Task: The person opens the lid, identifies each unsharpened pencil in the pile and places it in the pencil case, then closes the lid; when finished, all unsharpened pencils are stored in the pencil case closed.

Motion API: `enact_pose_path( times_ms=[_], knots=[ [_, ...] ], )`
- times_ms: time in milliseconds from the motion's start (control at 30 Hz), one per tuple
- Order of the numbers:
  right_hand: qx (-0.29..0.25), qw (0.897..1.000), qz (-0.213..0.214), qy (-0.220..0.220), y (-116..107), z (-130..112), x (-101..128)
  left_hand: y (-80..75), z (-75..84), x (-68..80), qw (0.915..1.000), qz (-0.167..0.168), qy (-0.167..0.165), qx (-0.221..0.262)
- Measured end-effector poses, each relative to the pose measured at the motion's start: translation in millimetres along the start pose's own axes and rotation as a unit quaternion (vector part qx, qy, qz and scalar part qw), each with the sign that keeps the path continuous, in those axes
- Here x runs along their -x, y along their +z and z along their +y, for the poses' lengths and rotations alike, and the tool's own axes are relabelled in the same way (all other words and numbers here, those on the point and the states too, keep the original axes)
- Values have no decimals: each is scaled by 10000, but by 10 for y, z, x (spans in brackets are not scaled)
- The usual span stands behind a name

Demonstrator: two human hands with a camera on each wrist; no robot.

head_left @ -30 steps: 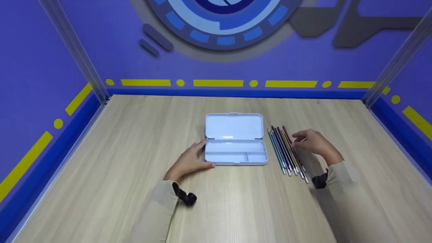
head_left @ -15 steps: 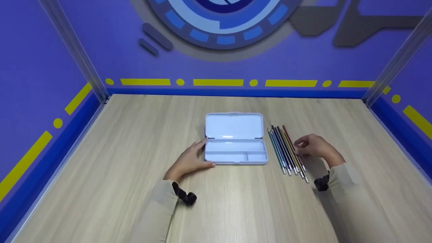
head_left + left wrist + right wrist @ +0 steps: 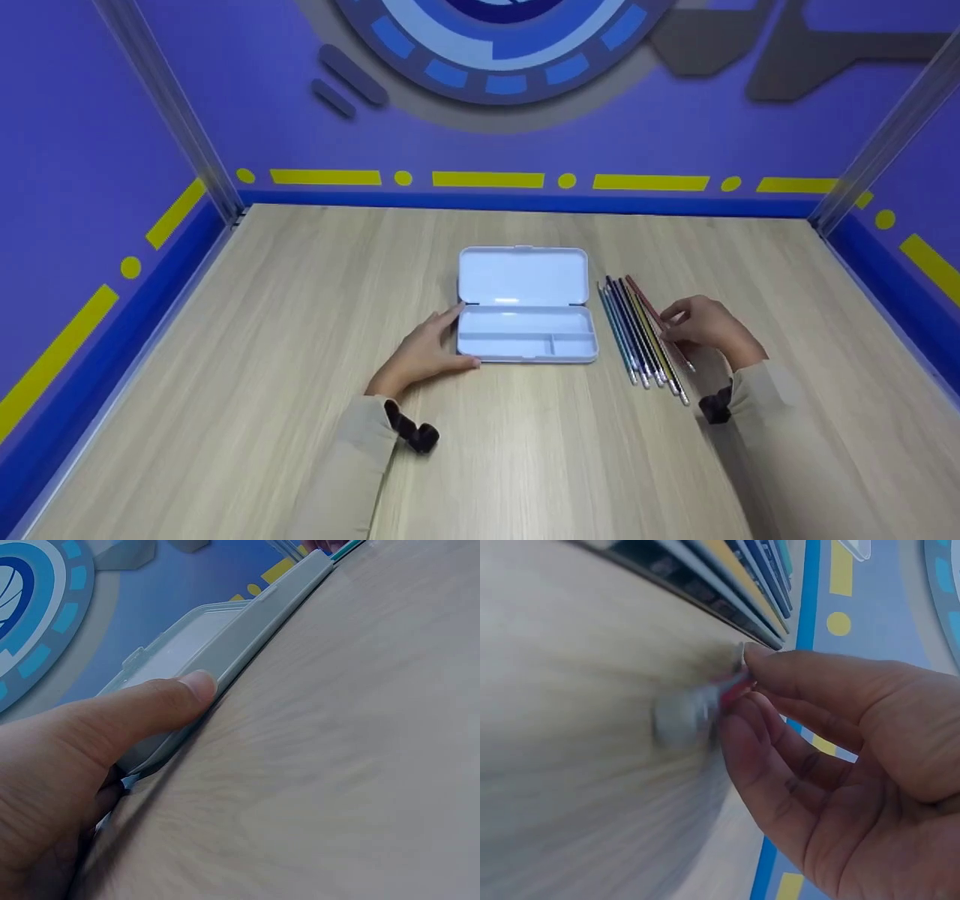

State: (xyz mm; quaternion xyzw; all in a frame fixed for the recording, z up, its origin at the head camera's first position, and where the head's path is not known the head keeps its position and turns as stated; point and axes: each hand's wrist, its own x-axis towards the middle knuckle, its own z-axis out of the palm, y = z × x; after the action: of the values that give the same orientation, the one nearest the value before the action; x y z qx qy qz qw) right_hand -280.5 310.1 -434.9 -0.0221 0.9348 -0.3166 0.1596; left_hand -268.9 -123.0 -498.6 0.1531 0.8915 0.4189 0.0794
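Wooden table (image 3: 540, 450), head view: the red pencil (image 3: 646, 301) slants beside the pencil row (image 3: 636, 332), which dragging could scatter. Left wrist: left hand (image 3: 82, 754) grips the open case (image 3: 251, 634), steadying it. Right wrist: right hand (image 3: 855, 799) pinches that pencil by fingertips; it may twist.

Red pencil (image 3: 645, 301) in grip (image 3: 706, 327) (right)

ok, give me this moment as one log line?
left hand: holding box at left end | right hand: pinching red pencil | lid: open | other pencils: on table, right of box
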Motion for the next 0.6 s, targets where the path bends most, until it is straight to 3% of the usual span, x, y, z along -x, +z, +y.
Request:
enact_pose_path(
  times_ms=[600],
  knots=[
    [-137,9996,180,-150,-4,-40,-32,-5,16,19,10000,17,-71,8]
  ],
)
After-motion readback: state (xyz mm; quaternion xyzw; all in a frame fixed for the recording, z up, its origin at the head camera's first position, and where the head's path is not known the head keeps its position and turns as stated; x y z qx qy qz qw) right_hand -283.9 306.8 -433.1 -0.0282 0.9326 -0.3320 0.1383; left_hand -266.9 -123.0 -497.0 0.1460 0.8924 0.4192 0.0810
